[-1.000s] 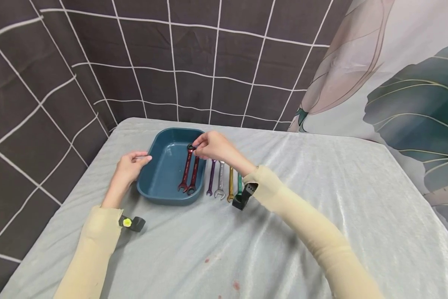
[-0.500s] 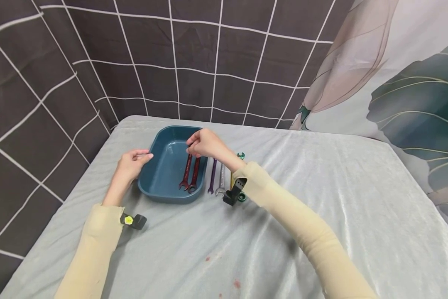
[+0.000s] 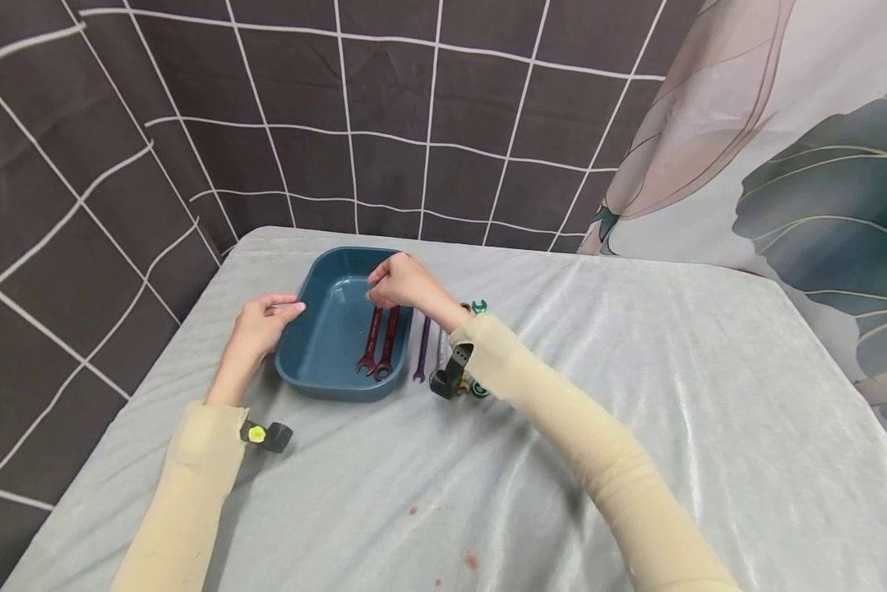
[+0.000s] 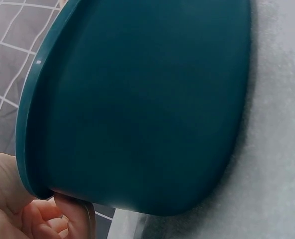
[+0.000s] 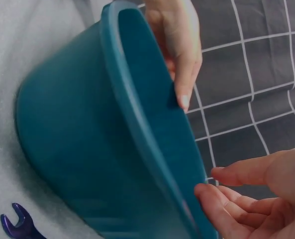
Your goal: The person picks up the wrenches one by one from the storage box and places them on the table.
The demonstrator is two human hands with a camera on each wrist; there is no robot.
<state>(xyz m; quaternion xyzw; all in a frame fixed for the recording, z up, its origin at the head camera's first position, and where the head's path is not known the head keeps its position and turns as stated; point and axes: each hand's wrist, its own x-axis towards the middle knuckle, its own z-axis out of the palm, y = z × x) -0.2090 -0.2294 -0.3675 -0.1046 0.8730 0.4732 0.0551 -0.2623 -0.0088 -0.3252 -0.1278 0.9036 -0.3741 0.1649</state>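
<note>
My left hand [image 3: 256, 329] grips the left rim of a blue plastic tub [image 3: 325, 337]; in the right wrist view its thumb lies over the rim. Two dark red combination wrenches, one [image 3: 370, 345] beside the other [image 3: 387, 345], lie side by side in the tub's right half. Over that half hovers my right hand [image 3: 402, 284], hiding the wrenches' far ends. Its thumb and fingers [image 5: 214, 204] are slightly apart with nothing between them in the right wrist view. Only the tub's outer wall [image 4: 137, 109] and the left fingers show in the left wrist view.
Right of the tub, a purple wrench [image 3: 422, 349] and a silver wrench [image 3: 442, 345] lie on the grey cloth. Gold [image 3: 464, 385] and green [image 3: 479, 307] wrenches lie beyond, partly covered by the right forearm and wrist camera. A dark gridded curtain [image 3: 384, 123] hangs behind the table.
My right hand has moved slightly left over the tub and let go of a red wrench, which stays beside the other. The left hand keeps its grip on the rim.
</note>
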